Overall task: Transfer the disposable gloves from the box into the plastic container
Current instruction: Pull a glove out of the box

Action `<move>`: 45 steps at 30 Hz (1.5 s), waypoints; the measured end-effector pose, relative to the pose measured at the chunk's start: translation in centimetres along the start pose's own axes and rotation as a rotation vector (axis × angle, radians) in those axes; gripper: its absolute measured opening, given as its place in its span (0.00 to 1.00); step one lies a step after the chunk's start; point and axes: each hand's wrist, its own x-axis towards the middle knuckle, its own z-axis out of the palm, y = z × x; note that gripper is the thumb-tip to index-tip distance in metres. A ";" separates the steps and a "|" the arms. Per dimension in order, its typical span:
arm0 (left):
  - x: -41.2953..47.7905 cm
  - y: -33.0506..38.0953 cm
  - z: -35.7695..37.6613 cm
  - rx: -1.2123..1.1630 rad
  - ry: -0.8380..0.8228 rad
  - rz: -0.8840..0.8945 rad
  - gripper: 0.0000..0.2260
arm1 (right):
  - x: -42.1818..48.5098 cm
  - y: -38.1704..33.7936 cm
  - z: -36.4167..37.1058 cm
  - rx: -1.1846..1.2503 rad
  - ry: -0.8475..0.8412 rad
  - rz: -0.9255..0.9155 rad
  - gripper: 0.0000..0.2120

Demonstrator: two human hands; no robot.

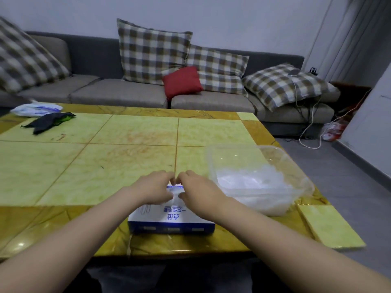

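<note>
Gripping glove film point(176, 196) at the box point(169, 218) opening with both hands.
Curling the fingers and thumbs of the left hand point(152, 187) and right hand point(198, 191) round the pale glove film at the top opening of the blue-and-white box, fingertips nearly meeting above it. Lying flat near the front edge of the yellow-tiled table point(127, 134), just left of the clear plastic container point(301, 187); resting inside that, a translucent glove heap point(249, 178).
</note>
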 end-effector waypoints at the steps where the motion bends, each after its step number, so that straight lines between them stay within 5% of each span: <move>1: -0.3 -0.4 0.4 -0.013 -0.041 -0.005 0.17 | 0.2 0.0 0.6 -0.029 -0.038 0.031 0.17; 9: -1.3 -2.1 2.3 -0.040 -0.071 0.045 0.32 | 1.3 0.1 2.3 -0.136 -0.063 0.119 0.10; 25: -1.2 -1.6 2.7 -0.038 -0.036 0.015 0.34 | 1.7 -0.8 2.6 -0.167 0.058 -0.077 0.09; 40: -1.2 -1.2 2.8 -0.004 -0.044 0.004 0.35 | 2.7 2.0 2.8 0.194 0.231 0.305 0.12; 45: -1.2 -1.1 2.9 0.003 -0.034 0.006 0.34 | 1.0 1.8 2.2 0.093 0.274 -0.005 0.17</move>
